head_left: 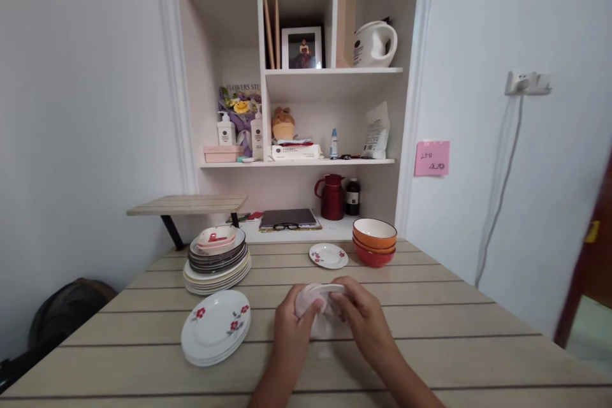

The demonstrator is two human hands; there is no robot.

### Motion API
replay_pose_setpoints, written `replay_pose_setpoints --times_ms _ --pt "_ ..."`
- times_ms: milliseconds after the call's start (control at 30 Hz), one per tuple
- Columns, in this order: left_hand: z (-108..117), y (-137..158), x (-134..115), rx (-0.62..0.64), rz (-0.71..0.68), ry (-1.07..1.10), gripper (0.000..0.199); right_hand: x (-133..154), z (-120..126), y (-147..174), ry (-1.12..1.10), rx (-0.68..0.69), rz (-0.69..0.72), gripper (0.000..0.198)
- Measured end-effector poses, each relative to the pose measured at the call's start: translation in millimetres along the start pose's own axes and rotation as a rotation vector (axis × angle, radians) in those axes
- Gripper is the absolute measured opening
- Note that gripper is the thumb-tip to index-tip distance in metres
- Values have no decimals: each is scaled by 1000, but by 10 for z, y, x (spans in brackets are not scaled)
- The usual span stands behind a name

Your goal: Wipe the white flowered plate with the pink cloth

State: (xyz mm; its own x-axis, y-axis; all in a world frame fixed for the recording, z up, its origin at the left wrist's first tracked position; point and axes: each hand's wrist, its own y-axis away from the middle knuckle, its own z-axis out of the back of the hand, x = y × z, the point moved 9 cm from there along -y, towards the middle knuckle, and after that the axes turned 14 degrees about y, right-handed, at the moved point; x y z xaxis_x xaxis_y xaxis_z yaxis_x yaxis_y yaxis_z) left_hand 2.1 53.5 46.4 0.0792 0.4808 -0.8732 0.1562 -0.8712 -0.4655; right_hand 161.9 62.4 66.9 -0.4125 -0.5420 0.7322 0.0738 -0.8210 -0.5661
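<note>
Above the front middle of the table, my two hands hold a small white plate [335, 288] tilted up on edge, with a pale cloth [325, 329] bunched against it. My left hand [293, 320] is closed on the cloth at the plate's left side, thumb pressing inward. My right hand [362, 313] grips the plate's right rim, thumb on the near face and fingers behind. Cloth and fingers cover most of the plate. Left of my hands is a stack of white plates [215, 325] with red flowers. A similar small plate [328, 255] lies flat beyond them.
Stacked orange and red bowls [374, 242] stand at the back right. A taller pile of plates [217, 274], topped by small dishes [216, 238], is at the back left near a raised wooden shelf [189, 204]. Behind are a closed laptop [288, 217] and a red jug [332, 197].
</note>
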Motion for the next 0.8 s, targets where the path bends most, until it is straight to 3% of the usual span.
replay_pose_setpoints --times_ms 367,500,600,667,800 --pt "123 -14 49 -176 66 107 29 -231 -145 64 -401 -35 -260 25" --pt "156 -1 42 -211 58 78 29 -252 -217 70 -451 26 -296 25" --pt "163 15 8 -218 12 29 28 -200 -173 38 -291 64 -233 24" --pt "155 23 -38 -202 -51 -39 26 -121 -51 5 -89 -7 -126 22" --pt "86 72 -270 -124 -360 -295 19 111 86 13 208 -133 132 21"
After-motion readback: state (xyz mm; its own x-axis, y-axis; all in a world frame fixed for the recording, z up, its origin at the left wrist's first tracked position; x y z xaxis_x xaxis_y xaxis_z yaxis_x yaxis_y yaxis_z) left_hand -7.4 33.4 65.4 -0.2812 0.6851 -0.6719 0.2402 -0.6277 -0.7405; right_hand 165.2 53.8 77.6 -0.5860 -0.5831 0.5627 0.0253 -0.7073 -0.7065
